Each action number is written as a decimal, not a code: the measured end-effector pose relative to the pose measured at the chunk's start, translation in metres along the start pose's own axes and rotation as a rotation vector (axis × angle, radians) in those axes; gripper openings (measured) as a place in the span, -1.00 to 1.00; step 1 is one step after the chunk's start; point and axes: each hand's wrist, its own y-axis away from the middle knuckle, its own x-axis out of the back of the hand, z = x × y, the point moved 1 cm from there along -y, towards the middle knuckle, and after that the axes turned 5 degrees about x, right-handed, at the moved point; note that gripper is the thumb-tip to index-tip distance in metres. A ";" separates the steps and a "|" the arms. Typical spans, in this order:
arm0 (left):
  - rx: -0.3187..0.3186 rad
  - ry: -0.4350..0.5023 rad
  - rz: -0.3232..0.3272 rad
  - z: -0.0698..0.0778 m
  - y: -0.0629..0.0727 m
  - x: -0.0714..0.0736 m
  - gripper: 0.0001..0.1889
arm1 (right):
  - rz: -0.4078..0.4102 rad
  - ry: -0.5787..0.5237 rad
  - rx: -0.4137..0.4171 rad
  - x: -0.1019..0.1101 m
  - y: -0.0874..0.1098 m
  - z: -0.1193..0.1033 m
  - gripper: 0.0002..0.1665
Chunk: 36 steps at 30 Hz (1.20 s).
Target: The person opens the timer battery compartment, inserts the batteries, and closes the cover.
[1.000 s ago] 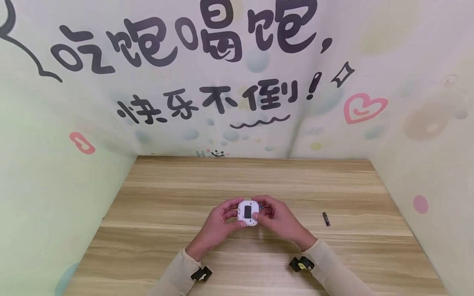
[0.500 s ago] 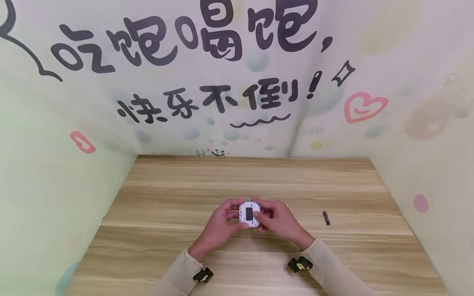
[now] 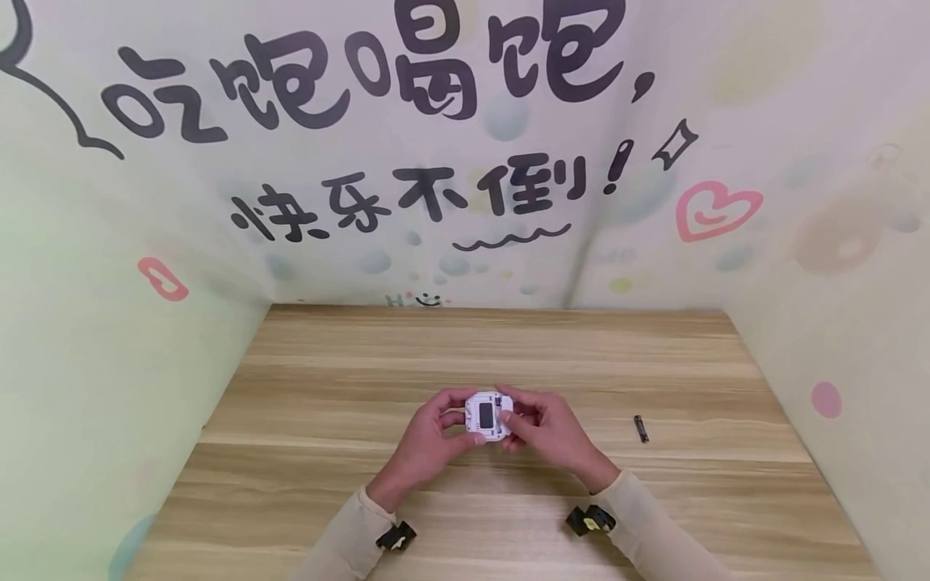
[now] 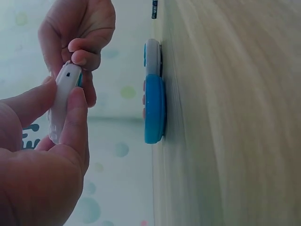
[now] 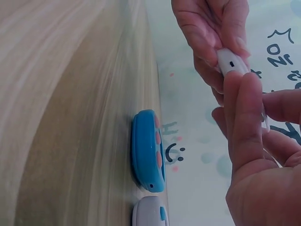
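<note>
Both hands hold a small white rounded device (image 3: 485, 415) above the table, its back turned up with a dark rectangle on it. My left hand (image 3: 424, 442) grips the left edge between thumb and fingers. At the right side, my right hand (image 3: 550, 436) pinches a white battery cover (image 3: 507, 403), thumb on top and fingers underneath. Beside that thumb a dark gap of the battery compartment shows. A sliver of blue marks the device's far face (image 4: 80, 78) in the left wrist view. Fingers hide part of the right edge.
A small dark battery (image 3: 640, 428) lies on the wooden table (image 3: 726, 500), right of the hands. Both wrist views show a blue device (image 5: 148, 150) with pinkish buttons and a white one (image 4: 153, 56) on the table. Printed walls enclose the back and sides.
The right thumb has shifted slightly right, and the battery cover with it, baring a dark gap on the device's back. The device has moved a little left since half a second ago.
</note>
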 end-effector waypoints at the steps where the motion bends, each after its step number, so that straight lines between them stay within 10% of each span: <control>1: 0.004 0.000 0.003 -0.001 0.000 0.000 -0.35 | 0.011 0.001 -0.012 0.001 0.001 0.000 -0.41; 36: 0.063 0.031 0.032 -0.007 0.002 0.011 -0.32 | -0.212 0.349 -0.020 0.017 0.035 0.034 -0.86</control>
